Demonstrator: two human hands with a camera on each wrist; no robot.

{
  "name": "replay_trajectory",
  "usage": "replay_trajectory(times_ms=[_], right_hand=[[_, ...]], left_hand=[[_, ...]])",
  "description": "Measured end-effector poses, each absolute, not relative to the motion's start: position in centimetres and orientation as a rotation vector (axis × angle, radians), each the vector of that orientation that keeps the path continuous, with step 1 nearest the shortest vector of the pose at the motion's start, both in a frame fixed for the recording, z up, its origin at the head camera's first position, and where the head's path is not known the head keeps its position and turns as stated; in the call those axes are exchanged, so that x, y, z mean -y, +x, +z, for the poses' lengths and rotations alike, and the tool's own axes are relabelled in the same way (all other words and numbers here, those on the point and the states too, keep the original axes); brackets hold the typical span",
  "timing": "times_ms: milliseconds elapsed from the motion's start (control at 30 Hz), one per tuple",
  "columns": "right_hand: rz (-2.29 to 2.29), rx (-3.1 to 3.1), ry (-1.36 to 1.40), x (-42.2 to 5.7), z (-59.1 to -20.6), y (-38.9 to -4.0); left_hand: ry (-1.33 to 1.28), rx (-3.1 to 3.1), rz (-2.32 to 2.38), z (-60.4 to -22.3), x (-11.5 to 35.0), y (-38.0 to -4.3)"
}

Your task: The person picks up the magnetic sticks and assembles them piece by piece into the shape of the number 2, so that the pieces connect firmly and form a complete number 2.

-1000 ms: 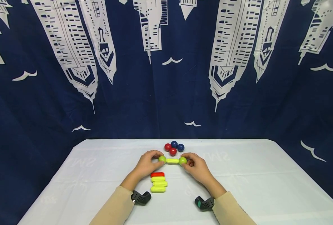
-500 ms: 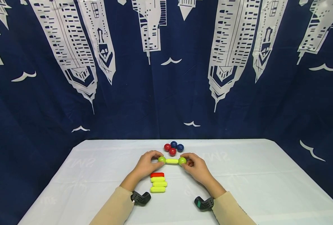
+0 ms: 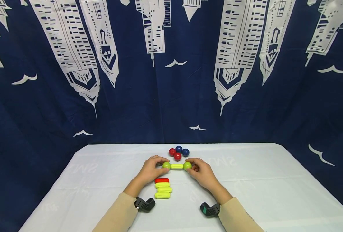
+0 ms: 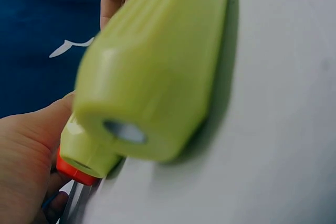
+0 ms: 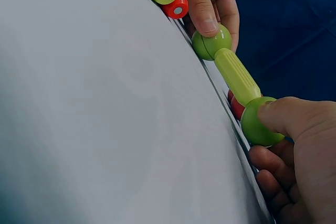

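A yellow-green ribbed rod [image 3: 176, 166] lies between two green balls, touching both like a dumbbell. My left hand [image 3: 150, 170] pinches the left green ball [image 3: 166, 165] between thumb and fingers. On the other end, the right green ball [image 3: 187, 166] is pinched by my right hand [image 3: 202, 173]; the right wrist view shows its thumb on top of that ball [image 5: 259, 124]. Just below the left hand, a red rod [image 3: 162, 180] and several yellow-green rods [image 3: 163, 190] lie in a stacked row. One rod [image 4: 152, 72] fills the left wrist view, a metal disc in its end.
Behind the hands sit two red balls [image 3: 177, 157] and two blue balls [image 3: 185, 152] in a cluster. A white cloth covers the table [image 3: 270, 180]. A navy curtain [image 3: 171, 103] with white building prints hangs past its back edge.
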State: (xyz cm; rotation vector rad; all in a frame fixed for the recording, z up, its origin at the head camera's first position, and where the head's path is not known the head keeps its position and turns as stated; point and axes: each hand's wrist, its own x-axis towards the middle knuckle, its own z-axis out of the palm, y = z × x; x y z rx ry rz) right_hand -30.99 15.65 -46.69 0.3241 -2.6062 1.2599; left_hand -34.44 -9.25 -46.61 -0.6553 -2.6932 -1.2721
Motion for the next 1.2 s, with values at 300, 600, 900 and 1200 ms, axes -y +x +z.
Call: replay_trajectory(times_ms=[300, 600, 900, 1200], right_hand=[[1.231, 2.616, 0.315, -15.63, -46.83, -31.04], [1.213, 2.622, 0.328, -15.6, -46.71, -30.98], [1.224, 2.627, 0.335, -15.59, -46.45, -30.95], [1.238, 2.621, 0.334, -15.53, -46.61, -31.02]], left_hand=[[-0.645, 2.696, -1.254, -46.58, 9.14, -34.32], [-0.605, 2.732, -1.189, -46.64, 9.01, -34.27], [-0.644, 2.697, -1.119, -46.48, 8.85, -34.13], [-0.639, 2.688, -1.019, -46.56, 8.47, -33.95]])
